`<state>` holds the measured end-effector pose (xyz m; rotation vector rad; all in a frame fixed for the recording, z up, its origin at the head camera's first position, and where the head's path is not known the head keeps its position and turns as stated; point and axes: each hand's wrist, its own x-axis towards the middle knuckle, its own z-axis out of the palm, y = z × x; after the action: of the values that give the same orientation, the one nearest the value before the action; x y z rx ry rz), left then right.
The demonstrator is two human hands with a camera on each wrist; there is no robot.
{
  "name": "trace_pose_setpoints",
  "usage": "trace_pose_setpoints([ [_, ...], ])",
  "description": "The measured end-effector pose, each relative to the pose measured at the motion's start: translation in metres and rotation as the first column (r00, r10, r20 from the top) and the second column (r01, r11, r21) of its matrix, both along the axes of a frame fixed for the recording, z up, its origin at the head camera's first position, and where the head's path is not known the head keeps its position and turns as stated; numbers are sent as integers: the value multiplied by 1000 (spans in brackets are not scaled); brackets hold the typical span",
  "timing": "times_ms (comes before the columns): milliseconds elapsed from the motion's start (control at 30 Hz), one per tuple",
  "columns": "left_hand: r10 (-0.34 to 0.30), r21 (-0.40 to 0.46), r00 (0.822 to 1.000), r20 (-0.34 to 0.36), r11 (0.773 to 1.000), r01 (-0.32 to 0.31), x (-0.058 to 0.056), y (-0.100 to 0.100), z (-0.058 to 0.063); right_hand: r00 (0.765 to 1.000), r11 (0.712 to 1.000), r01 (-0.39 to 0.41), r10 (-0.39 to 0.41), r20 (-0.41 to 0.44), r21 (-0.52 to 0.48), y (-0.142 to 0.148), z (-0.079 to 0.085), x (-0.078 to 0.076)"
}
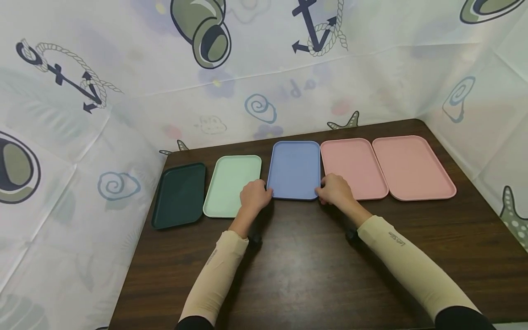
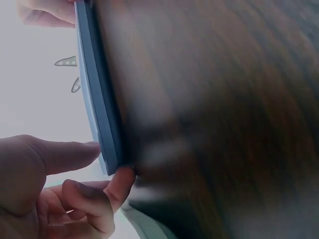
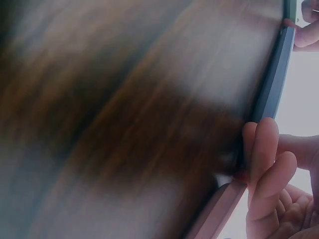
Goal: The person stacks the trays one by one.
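Note:
A blue rectangular tray (image 1: 294,169) with rounded corners lies in the middle of a row of trays. My left hand (image 1: 253,195) pinches its near left corner. In the left wrist view the thumb (image 2: 75,155) is at the rim and a fingertip (image 2: 123,180) at the tray's lower edge. At the near right corner, my right hand (image 1: 336,189) holds the tray between thumb and fingers, and in the right wrist view these fingers (image 3: 264,154) cover that corner. A light green tray (image 1: 233,183) is beside the left hand; a pink tray (image 1: 354,167) is beside the right.
At the row's left end lies a dark green tray (image 1: 179,196). A second pink tray (image 1: 414,167) forms the right end, against the first pink one. All rest along the back of a dark wooden table (image 1: 297,266), with a printed cloth (image 1: 136,114) behind and at the sides.

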<state>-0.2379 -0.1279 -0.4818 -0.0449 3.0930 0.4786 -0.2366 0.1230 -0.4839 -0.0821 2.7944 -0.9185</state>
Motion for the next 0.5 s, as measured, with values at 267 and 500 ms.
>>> trace_pose_setpoints([
  [267, 8, 43, 1000, -20, 999, -7, 2, 3, -2, 999, 1000, -11, 11, -43, -12, 2, -3, 0],
  [500, 26, 90, 1000, 4, 996, -26, 15, 0, -1, 995, 998, -59, 56, -80, -29, 6, -3, 3],
])
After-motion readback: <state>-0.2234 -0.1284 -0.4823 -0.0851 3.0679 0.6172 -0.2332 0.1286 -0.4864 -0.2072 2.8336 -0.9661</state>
